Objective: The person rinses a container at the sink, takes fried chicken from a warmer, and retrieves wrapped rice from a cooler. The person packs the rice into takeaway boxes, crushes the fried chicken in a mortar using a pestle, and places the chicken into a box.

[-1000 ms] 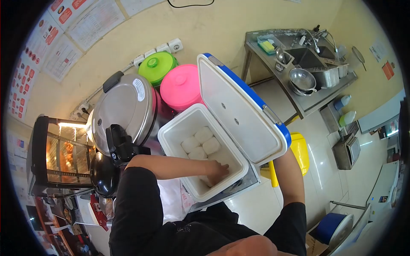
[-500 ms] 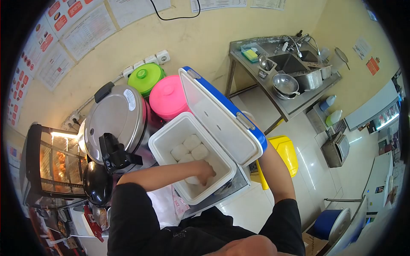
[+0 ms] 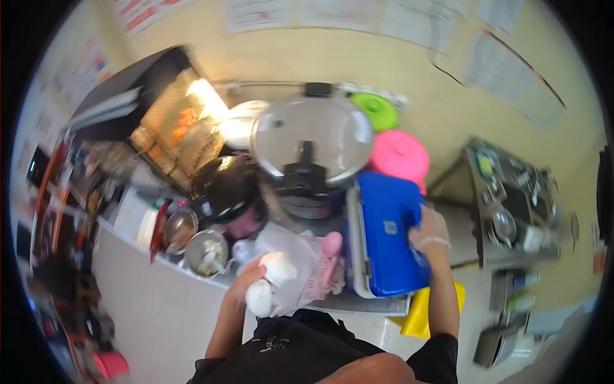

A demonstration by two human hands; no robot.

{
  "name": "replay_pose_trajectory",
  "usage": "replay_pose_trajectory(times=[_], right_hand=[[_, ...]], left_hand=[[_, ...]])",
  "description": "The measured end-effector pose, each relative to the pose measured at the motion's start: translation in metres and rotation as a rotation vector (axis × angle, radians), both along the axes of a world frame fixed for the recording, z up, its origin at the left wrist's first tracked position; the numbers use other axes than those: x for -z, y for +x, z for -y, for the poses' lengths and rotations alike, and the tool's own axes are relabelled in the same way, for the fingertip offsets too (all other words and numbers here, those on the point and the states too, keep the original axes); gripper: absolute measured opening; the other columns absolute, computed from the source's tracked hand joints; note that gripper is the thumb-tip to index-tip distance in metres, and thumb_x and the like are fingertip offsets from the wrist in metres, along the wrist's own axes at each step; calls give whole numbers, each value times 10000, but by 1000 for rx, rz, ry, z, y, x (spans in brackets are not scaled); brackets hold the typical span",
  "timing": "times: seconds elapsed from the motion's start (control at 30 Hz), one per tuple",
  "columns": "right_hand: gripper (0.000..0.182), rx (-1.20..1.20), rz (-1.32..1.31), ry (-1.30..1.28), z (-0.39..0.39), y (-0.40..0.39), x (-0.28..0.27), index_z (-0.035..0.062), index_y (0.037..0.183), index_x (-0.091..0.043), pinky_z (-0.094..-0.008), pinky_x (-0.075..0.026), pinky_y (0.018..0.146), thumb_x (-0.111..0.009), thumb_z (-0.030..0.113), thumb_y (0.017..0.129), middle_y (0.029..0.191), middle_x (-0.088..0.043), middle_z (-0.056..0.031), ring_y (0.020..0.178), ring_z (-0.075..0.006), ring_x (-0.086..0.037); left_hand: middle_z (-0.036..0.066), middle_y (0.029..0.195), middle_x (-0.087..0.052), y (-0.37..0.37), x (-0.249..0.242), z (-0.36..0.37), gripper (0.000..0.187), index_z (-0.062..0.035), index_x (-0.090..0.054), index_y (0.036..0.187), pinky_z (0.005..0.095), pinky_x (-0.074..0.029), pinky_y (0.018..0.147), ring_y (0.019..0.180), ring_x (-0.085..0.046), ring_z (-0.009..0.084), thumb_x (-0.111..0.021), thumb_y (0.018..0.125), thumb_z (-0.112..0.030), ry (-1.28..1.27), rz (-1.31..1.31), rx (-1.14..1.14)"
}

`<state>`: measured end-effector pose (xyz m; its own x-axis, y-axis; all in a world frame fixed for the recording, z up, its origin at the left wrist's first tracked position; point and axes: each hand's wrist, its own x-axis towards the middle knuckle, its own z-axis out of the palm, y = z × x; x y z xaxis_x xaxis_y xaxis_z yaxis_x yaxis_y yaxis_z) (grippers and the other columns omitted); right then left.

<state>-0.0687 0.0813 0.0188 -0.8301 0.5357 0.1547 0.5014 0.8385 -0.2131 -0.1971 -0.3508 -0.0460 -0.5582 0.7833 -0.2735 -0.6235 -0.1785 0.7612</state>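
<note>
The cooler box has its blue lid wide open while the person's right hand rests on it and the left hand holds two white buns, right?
Not quite. In the head view the cooler box has its blue lid shut, not open. The rest holds: the right hand rests on the lid, and the left hand holds two white buns.

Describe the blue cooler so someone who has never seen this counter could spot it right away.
Start at the big silver pressure cooker on the counter. Just below and to its right lies the blue cooler, lid shut, the right hand resting on it. It is the only blue box, beside the pink container.
</note>
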Motion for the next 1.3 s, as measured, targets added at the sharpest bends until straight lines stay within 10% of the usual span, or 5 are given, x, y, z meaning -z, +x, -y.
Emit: replay_pose_trajectory(times=[0.27,0.47,0.87,1.17,1.3], right_hand=[[502,-266,-227,128,152,-43,-16,9,1316,-527,-443,-420,1016,-617,192,858,1283,-571,-230,1179,-387,-548],[469,-920,287,-1237,473,-94,68,39,1344,-514,-329,-539,797,-622,165,905,1226,-606,-107,993,-160,-607],[313,-272,807,-1862,805,-187,149,153,1219,-517,-273,-508,642,-580,200,916,1020,-616,-14,840,-134,-615],[249,5,33,-2134,898,-360,160,95,1061,-593,-343,-544,606,-547,266,887,896,-646,-63,773,-195,-655],[476,-149,182,-1220,868,-439,131,31,1133,-665,-361,-530,693,-675,398,831,1089,-657,-140,874,-184,-621]], left_hand=[[69,984,-650,65,31,170,556,-13,-529,1273,297,-550,639,749,-652,140,-569,940,-456,-76,263,-398],[48,1066,-635,72,46,309,517,-20,-518,1301,285,-512,737,863,-613,124,-580,950,-394,-92,145,-332],[130,1178,-582,20,107,576,552,6,-393,1385,330,-523,789,959,-611,178,-518,986,-355,-136,255,-722],[188,1012,-692,-151,100,719,459,-60,-450,1343,329,-554,709,822,-673,209,-459,1006,-372,-47,177,-609],[158,956,-691,-191,111,823,422,-51,-561,1190,357,-570,704,821,-678,234,-424,1008,-406,60,494,-818]])
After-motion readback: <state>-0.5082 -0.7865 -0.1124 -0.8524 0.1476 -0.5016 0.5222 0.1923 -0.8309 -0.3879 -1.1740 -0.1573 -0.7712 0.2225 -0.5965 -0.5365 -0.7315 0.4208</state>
